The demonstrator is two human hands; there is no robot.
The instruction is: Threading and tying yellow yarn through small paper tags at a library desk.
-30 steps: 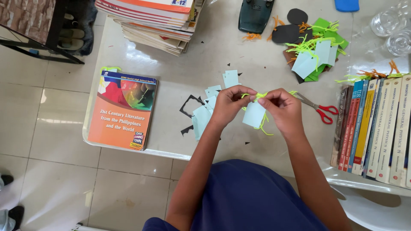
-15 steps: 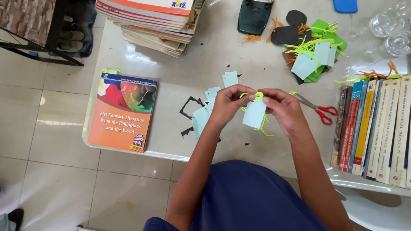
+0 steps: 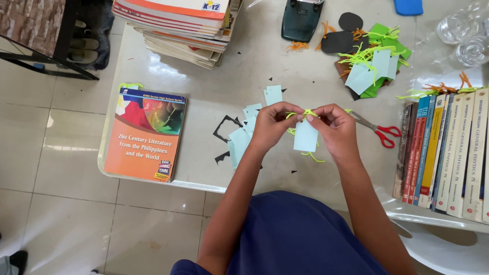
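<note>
the tag (image 3: 305, 136), a pale blue paper rectangle, hangs between both hands above the near middle of the tabletop (image 3: 204, 86). green yarn (image 3: 304, 114) runs through its top edge and trails below it. the left hand (image 3: 270, 127) pinches one yarn end at the tag's top left; the right hand (image 3: 333, 127) pinches the other end at the top right. both hands are closed on the yarn, fingertips pressed together, not spread.

step in hand, as judged: tying the yarn at the top of the tag. to do it well, keep both pinches close to the hole, pull the ends evenly left and right, and seat the knot against the paper edge without tearing it. let the tag hang free so it does not crease.

orientation: the tag's long axis runs near to far. the tied end points far, the free end points near, toward the person.

just left of the hands lie loose blue tags (image 3: 244, 132) and black scraps (image 3: 224, 130). right of the hands lie red-handled scissors (image 3: 379, 133). farther right stands a row of books (image 3: 443, 153). at far right lies a pile of finished tags (image 3: 372, 66). at left lies an orange book (image 3: 145, 135).
</note>
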